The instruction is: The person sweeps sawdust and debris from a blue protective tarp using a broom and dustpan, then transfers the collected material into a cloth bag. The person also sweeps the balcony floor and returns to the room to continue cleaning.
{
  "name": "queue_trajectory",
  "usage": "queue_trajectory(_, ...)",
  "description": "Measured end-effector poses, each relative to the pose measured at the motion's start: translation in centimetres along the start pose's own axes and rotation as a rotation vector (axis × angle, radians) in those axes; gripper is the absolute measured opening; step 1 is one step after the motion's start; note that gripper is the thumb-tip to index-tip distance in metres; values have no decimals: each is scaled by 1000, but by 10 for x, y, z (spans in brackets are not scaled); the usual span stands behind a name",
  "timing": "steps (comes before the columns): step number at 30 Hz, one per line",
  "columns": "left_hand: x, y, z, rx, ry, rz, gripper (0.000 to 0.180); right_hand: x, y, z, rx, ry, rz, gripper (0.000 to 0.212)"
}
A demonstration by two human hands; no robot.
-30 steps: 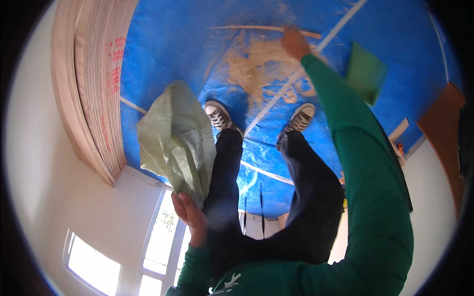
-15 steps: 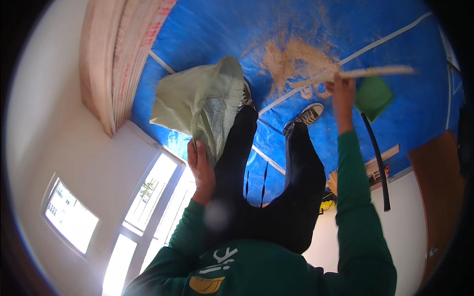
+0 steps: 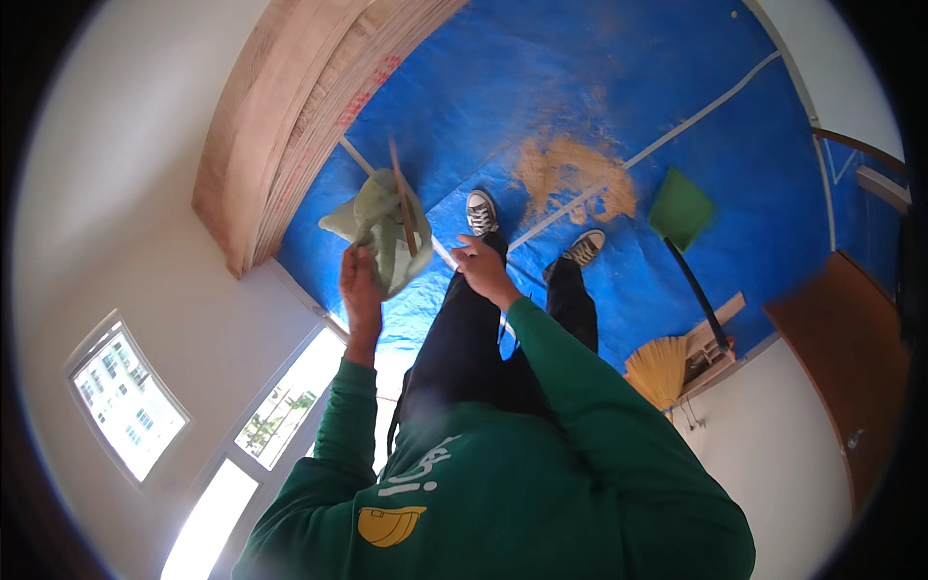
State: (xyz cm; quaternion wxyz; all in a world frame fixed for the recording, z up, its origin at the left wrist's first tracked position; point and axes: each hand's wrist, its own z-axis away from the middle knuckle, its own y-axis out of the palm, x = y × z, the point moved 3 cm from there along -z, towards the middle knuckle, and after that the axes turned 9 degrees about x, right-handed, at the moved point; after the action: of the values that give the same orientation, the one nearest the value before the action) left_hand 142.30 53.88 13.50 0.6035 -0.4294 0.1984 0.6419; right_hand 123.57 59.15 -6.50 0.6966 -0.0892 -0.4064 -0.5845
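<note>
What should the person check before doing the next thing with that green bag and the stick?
1. Left hand grips the pale green bag by its edge: ok.
2. Right hand on the thin wooden strip: cannot tell how firm the grip is.
3. Strip's end inside the bag's mouth: cannot tell, it crosses the bag.
4. Sawdust pile on the blue tarp swept up: not ok, it lies there.
5. Green dustpan and straw broom within reach: ok, on the tarp beside the shoes.
</note>
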Motion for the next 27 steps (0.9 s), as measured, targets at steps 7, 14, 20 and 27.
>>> queue_trajectory(7,-68,-77,58,163,7,-237,35,47,-76,-20,-136,336,-199,100)
queue_trajectory(14,-143,-148,169,368,63,32,26,89,-83,-67,-217,489,-189,93)
queue_trajectory(20,-199,-132,188,271,141,494,37,113,-96,-1,-405,173,-472,35)
queue_trajectory(27,-249,-18,157,807,94,825,55,249,-200,230,-528,-244,-139,25)
